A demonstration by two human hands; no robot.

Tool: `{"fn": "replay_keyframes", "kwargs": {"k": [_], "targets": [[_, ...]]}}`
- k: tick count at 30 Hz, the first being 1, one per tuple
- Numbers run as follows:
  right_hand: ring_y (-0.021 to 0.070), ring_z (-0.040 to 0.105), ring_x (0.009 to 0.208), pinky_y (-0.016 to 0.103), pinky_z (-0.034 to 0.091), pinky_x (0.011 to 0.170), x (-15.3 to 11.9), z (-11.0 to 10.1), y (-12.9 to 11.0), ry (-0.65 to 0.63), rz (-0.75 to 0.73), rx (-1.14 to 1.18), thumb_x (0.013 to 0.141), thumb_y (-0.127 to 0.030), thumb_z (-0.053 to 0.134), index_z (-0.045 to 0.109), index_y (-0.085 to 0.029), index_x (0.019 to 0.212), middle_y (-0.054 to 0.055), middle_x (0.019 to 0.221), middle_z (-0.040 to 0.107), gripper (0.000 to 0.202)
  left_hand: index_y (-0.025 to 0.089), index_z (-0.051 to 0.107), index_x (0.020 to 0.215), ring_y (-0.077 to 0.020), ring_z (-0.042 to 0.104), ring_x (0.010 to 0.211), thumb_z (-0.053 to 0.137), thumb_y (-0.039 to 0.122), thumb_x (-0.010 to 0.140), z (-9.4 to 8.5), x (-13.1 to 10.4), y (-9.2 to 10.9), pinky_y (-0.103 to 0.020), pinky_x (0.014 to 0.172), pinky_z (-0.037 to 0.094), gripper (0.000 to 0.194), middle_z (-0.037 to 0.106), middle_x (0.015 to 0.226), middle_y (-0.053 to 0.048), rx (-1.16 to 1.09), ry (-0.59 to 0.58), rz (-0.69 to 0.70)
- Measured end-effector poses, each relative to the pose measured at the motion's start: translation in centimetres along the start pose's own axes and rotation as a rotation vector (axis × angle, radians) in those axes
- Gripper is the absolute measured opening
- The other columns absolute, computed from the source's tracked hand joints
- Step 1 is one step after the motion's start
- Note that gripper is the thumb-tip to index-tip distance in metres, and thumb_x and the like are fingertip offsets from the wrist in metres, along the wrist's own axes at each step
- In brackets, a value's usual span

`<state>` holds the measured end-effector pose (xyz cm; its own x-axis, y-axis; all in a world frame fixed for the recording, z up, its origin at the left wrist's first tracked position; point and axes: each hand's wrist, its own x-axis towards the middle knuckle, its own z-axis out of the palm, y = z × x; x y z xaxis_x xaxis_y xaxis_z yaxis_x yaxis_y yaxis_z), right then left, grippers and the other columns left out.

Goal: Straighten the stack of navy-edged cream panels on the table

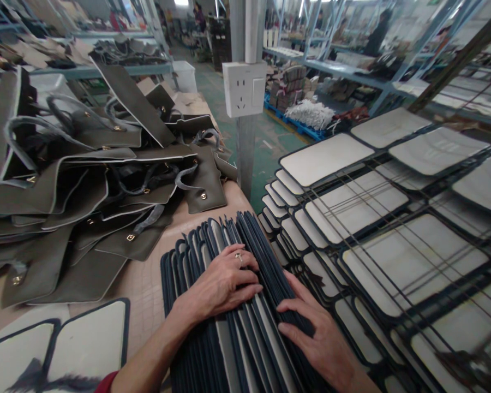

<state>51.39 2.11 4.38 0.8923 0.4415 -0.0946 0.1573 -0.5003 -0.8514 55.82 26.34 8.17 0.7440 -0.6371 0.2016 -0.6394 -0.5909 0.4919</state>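
A row of dark-edged panels [196, 327] stands on edge, packed side by side, on the table in front of me. My left hand [229, 278] lies over the top edges of the row, fingers apart and pointing right, with a ring on one finger. On the row's right side, my right hand [311, 322] rests with spread fingers against the outer panels; its thumb and fingertips touch their edges. Between the two hands runs a tight group of dark panels [265, 262]. The lower part of the row runs out of the frame.
Olive bag pieces with handles [139, 174] are heaped at the left. Two pale panels [90, 344] lie at the lower left. A wire rack [376, 245] of pale panels fills the right. A post bears a socket box [244, 89]. People are blurred in the background.
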Motion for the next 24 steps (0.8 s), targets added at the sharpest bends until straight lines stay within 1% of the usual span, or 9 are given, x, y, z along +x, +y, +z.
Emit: {"fn": "replay_keyframes", "kwargs": {"k": [7, 9, 11, 14, 17, 20, 24], "targets": [[0.0213, 0.031, 0.138, 0.044, 0.029, 0.112, -0.06, 0.22, 0.08, 0.025, -0.044, -0.068, 0.088, -0.027, 0.046, 0.064, -0.023, 0.095, 0.009, 0.151, 0.032, 0.02, 0.02, 0.068, 0.088, -0.0131, 0.059, 0.103, 0.052, 0.033, 0.093, -0.02, -0.18, 0.0, -0.038, 0.113, 0.022, 0.021, 0.065, 0.101, -0.001, -0.005, 0.0, -0.005], [0.0212, 0.03, 0.138, 0.044, 0.029, 0.112, -0.11, 0.24, 0.04, 0.027, -0.055, -0.083, 0.089, -0.028, 0.044, 0.064, -0.023, 0.096, 0.009, 0.151, 0.032, 0.021, 0.02, 0.068, 0.089, -0.013, 0.059, 0.103, 0.052, 0.032, 0.093, -0.08, -0.12, 0.01, -0.038, 0.113, 0.022, 0.021, 0.066, 0.101, -0.001, -0.004, -0.008, -0.01], [0.0227, 0.03, 0.138, 0.045, 0.029, 0.111, -0.14, 0.2, -0.11, 0.014, -0.052, -0.081, 0.087, -0.032, 0.05, 0.063, -0.023, 0.098, 0.01, 0.151, 0.03, 0.019, 0.02, 0.069, 0.09, -0.0132, 0.06, 0.102, 0.052, 0.032, 0.093, -0.12, -0.03, 0.06, -0.038, 0.113, 0.023, 0.021, 0.066, 0.1, -0.001, -0.003, -0.01, -0.011], [0.0258, 0.03, 0.138, 0.046, 0.03, 0.111, -0.17, 0.09, -0.43, 0.0, -0.03, -0.068, 0.081, -0.034, 0.062, 0.063, -0.022, 0.098, 0.012, 0.152, 0.027, 0.021, 0.02, 0.069, 0.091, -0.0138, 0.06, 0.102, 0.052, 0.032, 0.093, -0.17, 0.1, 0.19, -0.039, 0.113, 0.024, 0.021, 0.067, 0.101, -0.001, 0.003, -0.01, -0.013], [0.0256, 0.029, 0.139, 0.047, 0.029, 0.111, -0.22, 0.02, -0.62, -0.013, -0.029, -0.083, 0.081, -0.028, 0.059, 0.062, -0.022, 0.098, 0.011, 0.153, 0.027, 0.019, 0.02, 0.07, 0.092, -0.0146, 0.06, 0.103, 0.052, 0.031, 0.093, -0.25, 0.14, 0.27, -0.04, 0.112, 0.026, 0.021, 0.068, 0.102, -0.002, 0.011, -0.018, -0.009], [0.0247, 0.029, 0.138, 0.048, 0.029, 0.111, -0.33, 0.04, -0.56, -0.009, -0.051, -0.12, 0.081, -0.022, 0.052, 0.062, -0.022, 0.099, 0.011, 0.152, 0.028, 0.02, 0.021, 0.07, 0.094, -0.0162, 0.058, 0.109, 0.051, 0.03, 0.093, -0.32, 0.09, 0.22, -0.04, 0.112, 0.026, 0.021, 0.068, 0.106, -0.002, 0.013, -0.018, 0.011], [0.0243, 0.031, 0.138, 0.046, 0.032, 0.11, -0.41, 0.11, -0.33, 0.02, -0.089, -0.152, 0.082, -0.019, 0.048, 0.062, -0.021, 0.099, 0.012, 0.151, 0.031, 0.023, 0.022, 0.071, 0.093, -0.0187, 0.052, 0.118, 0.051, 0.031, 0.093, -0.44, -0.02, 0.21, -0.04, 0.11, 0.028, 0.022, 0.065, 0.115, -0.003, 0.03, -0.008, 0.003]]}}
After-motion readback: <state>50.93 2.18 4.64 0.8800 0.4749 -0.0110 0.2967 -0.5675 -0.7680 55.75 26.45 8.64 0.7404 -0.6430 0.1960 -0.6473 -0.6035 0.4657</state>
